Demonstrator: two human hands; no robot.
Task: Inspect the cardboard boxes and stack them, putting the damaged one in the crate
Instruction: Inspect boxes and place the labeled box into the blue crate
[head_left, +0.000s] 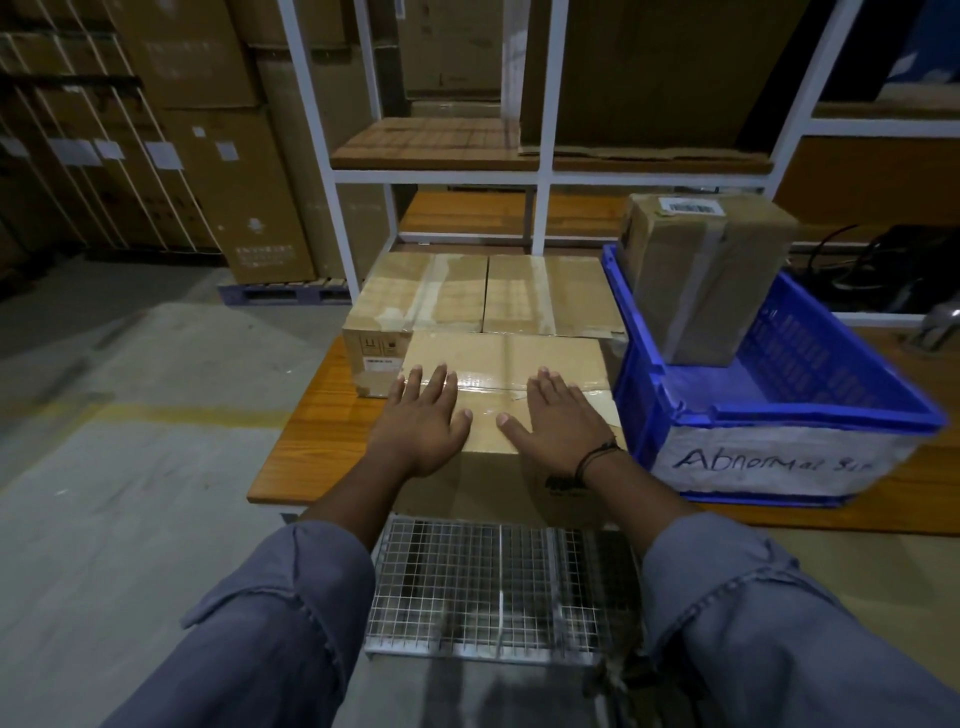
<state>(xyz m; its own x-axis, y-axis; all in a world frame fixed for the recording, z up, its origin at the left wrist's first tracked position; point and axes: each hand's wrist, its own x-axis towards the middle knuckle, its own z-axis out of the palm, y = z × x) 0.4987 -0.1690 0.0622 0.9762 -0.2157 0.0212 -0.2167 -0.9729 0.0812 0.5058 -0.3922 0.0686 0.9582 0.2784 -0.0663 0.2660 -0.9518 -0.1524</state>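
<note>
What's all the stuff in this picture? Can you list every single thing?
near box: one, brown, front of the table, under both hands
back boxes: two, brown, side by side behind the near box
crate box: one, brown, standing inside the crate
crate: one, blue, on the table right of the boxes
table: one, orange-brown wood, under the boxes and crate
wire grid: one, silvery, below the table's near edge
shelf frame: one, white, behind the table
big cartons: many, brown, stacked far left
pallet: one, purple, on the floor under the cartons
left hand: flat on the near box
right hand: flat on the near box
sleeves: two, grey-blue, bottom of view
</note>
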